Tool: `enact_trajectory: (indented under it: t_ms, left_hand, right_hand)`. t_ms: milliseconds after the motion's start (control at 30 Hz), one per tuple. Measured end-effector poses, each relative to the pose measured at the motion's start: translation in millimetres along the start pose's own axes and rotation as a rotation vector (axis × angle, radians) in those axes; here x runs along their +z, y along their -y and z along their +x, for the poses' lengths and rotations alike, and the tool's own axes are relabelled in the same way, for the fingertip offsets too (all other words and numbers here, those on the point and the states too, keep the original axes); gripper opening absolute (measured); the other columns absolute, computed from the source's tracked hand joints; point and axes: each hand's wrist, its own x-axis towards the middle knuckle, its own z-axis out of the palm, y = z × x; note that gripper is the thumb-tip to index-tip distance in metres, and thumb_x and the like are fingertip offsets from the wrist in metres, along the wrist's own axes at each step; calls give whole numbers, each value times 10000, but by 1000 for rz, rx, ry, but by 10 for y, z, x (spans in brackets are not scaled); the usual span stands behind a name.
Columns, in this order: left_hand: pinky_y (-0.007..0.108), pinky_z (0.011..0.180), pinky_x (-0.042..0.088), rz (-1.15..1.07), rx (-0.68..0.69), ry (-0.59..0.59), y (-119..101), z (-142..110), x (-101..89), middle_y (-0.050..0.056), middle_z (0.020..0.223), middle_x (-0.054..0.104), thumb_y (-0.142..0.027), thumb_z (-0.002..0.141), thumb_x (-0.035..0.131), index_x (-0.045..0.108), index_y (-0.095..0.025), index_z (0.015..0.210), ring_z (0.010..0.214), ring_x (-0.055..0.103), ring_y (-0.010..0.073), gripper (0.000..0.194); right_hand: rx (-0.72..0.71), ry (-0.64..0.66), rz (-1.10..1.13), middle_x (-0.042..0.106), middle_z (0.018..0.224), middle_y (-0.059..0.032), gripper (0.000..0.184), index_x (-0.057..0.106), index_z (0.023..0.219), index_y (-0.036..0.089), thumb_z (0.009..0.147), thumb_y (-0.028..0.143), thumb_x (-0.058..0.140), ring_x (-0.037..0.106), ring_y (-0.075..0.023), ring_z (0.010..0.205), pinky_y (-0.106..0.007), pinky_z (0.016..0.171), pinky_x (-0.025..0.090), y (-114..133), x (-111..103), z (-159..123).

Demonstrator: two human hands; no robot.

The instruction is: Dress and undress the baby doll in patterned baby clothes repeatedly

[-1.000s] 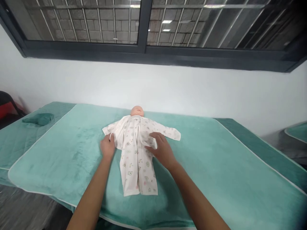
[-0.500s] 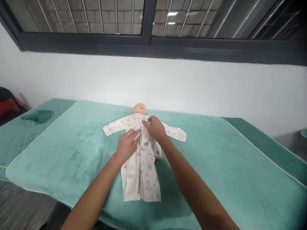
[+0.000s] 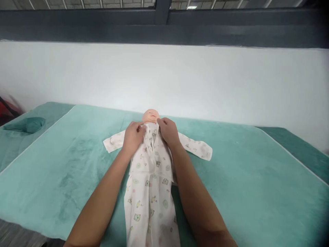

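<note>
Lying face up on the green cover (image 3: 241, 178), the doll (image 3: 150, 115) is at the centre, its head near the white wall (image 3: 180, 79). A white patterned top (image 3: 159, 156) fronts the body, sleeves spread to both sides; its front edges form a narrow V below the neck. Patterned trousers (image 3: 138, 209) extend below the hem and out of view. The left hand (image 3: 134, 135) is at the collar on its own side, fingers curled and nearly closed; whether cloth is pinched cannot be told. The right hand (image 3: 168, 130) is at the opposite collar edge, just beside the chin, thumb and fingers closed on the top's fabric. A dark window frame (image 3: 102, 29) runs above the wall.
</note>
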Motion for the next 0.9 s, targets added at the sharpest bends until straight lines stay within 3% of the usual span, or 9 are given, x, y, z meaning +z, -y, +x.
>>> enact_trajectory:
  t_ms: [67,167,433,733,900]
  left_hand:
    - [328,782,470,20,-63,67,16,232,145,55,844,693,-303,881,625,740,-197,872,787,624,202,157]
    - [321,710,449,45,-152,97,12,382,305,38,743,679,-271,846,637,676,-211,712,704,601,195,152]
    - [277,681,469,-374,-247,27,-96,337,349,27,764,714,-342,855,641,723,-176,823,709,624,165,188]
    - [296,764,504,-368,-218,63,-33,309,370,53,901,770,-382,854,665,752,-187,859,841,685,205,213]
    - [281,734,502,-422,-249,40,-15,306,377,35,826,742,-379,845,672,730,-188,865,784,669,178,200]
  right_hand:
    - [10,13,86,527,629,29,311,491,625,223,880,398,525,476,-152,660,-282,650,369,-11,25,54]
    - [3,22,68,612,699,24,190,600,688,211,818,347,574,510,-157,703,-282,693,389,-29,79,67]
    - [104,-51,262,718,799,-7,200,701,800,190,783,383,650,599,-170,741,-281,721,459,-54,97,-11]
    - [73,-76,415,712,804,-5,234,709,852,192,784,413,677,602,-158,723,-267,680,473,-75,108,-81]
    - [27,-28,370,731,815,-12,224,718,834,198,805,413,664,634,-168,744,-276,711,494,-73,120,-89]
